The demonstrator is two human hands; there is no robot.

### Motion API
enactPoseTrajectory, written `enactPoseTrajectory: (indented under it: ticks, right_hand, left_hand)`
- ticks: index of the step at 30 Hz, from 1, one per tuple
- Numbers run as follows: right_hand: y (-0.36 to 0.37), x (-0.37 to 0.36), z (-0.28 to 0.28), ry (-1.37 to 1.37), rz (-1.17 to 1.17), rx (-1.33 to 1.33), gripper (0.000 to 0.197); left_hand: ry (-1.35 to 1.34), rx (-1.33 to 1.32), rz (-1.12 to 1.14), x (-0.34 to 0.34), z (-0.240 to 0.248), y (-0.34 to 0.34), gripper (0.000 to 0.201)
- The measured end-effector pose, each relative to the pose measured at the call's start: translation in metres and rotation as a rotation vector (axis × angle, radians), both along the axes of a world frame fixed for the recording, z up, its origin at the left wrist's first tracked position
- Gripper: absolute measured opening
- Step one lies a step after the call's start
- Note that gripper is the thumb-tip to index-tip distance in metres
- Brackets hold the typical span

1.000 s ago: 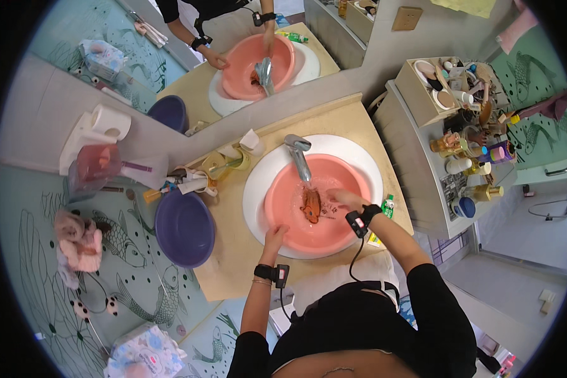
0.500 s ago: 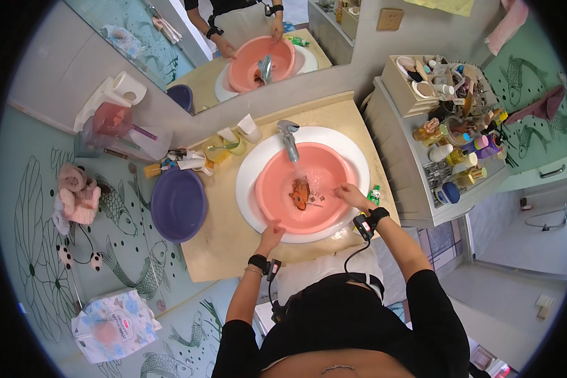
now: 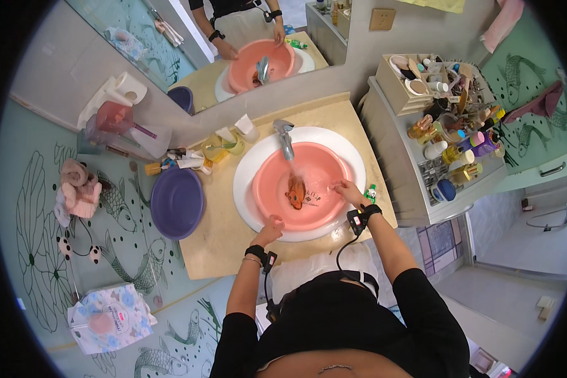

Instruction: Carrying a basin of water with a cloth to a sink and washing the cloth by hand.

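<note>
A pink plastic basin (image 3: 331, 160) sits in the white oval sink (image 3: 244, 165). Water runs from the chrome faucet (image 3: 285, 135) into it. Under the stream lies a small orange thing with dark markings (image 3: 295, 193), shaped like an animal; I cannot make out its material. My left hand (image 3: 269, 230) holds the basin's near left rim, with its fingers curled at the edge. At the right side, my right hand (image 3: 348, 191) grips the rim, its fingertips reaching over the inside wall.
A purple basin (image 3: 177, 203) overhangs the counter's left edge. Cups (image 3: 233, 142) and tubes stand behind it, below the mirror. Beside the sink lies a green bottle (image 3: 370, 193). To the right, a cabinet (image 3: 416, 157) carries several cosmetic bottles and an organizer box (image 3: 406, 91).
The view has shifted slightly. The orange thing has turned or changed shape a little under the running water. Both hands stay at the basin's rim.
</note>
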State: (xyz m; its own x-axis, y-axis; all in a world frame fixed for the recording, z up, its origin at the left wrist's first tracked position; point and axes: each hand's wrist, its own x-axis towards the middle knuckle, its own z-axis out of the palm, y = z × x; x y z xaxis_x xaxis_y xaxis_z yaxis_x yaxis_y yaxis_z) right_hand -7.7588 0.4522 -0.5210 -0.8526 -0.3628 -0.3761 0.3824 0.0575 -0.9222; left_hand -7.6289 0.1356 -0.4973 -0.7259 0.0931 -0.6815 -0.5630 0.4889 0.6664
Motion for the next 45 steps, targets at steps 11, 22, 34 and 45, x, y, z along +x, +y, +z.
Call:
enactPoseTrajectory:
  ticks: [11,22,34,45]
  right_hand:
    - [-0.002,0.003,0.002,0.009,-0.086,-0.052,0.026]
    - [0.005,0.011,-0.013,0.158,-0.031,0.411,0.029]
    - [0.028,0.013,-0.05,0.239,-0.048,0.491,0.028]
    - [0.013,0.005,-0.041,0.176,0.127,0.613,0.029]
  left_hand:
    - [0.151,0.039,0.072,-0.004,-0.012,0.005,0.041]
    - [0.076,0.251,0.069,-0.016,0.014,0.024,0.04]
    - [-0.004,0.394,-0.013,-0.017,0.04,0.046,0.034]
    - [0.037,0.396,-0.056,-0.005,0.028,0.042,0.024]
